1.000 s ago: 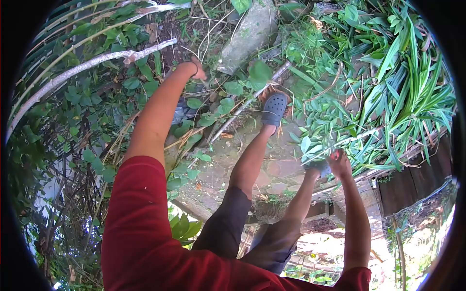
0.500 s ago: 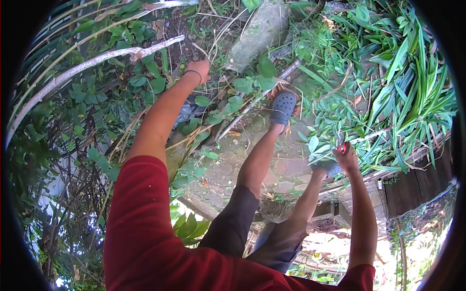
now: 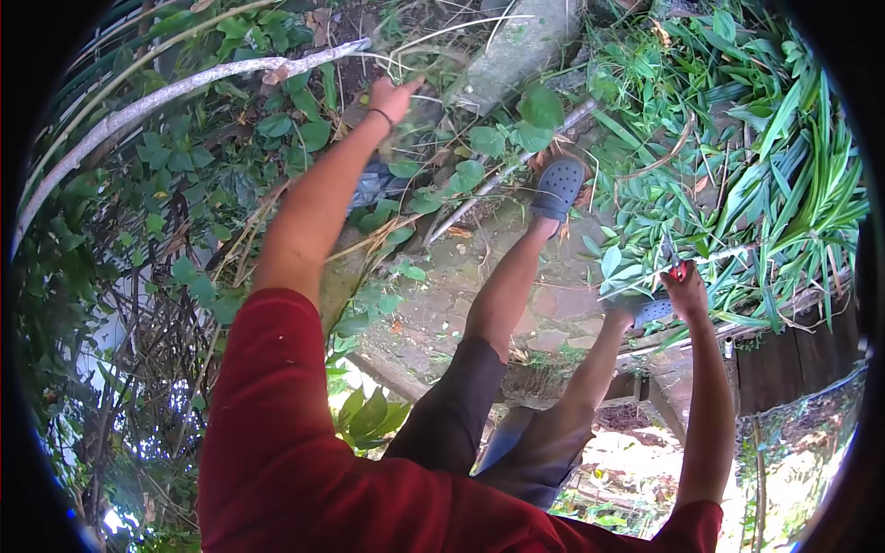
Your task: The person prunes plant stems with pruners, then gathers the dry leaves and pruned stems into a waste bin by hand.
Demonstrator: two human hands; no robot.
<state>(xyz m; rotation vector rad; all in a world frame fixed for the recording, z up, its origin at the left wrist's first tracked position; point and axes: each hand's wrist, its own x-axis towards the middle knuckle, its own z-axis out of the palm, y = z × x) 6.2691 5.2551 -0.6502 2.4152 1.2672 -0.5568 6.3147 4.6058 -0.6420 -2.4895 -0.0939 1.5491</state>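
Note:
My left hand [image 3: 392, 100], a dark band at its wrist, is closed at the edge of the undergrowth. Thin green weeds [image 3: 433, 64] smeared by motion come from its fingers; how they sit in the grip is partly hidden. Off to the right, my right hand [image 3: 687, 295] is wrapped round red-handled pruning shears [image 3: 679, 270]. The blades point away from me, over cut leafy stems [image 3: 631, 275] beside my foot.
A pale bare branch [image 3: 175, 90] arches across the upper left. A stone slab [image 3: 516, 60] lies ahead of my left hand. Long strappy leaves [image 3: 784, 175] heap on the right. My clog [image 3: 560, 184] rests on stone paving [image 3: 544, 304] near a fallen stick [image 3: 479, 194].
My left hand has moved slightly up and right in view, and the weeds beside it are now blurred. The whole scene has shifted a little rightward; the shears stay in my right hand.

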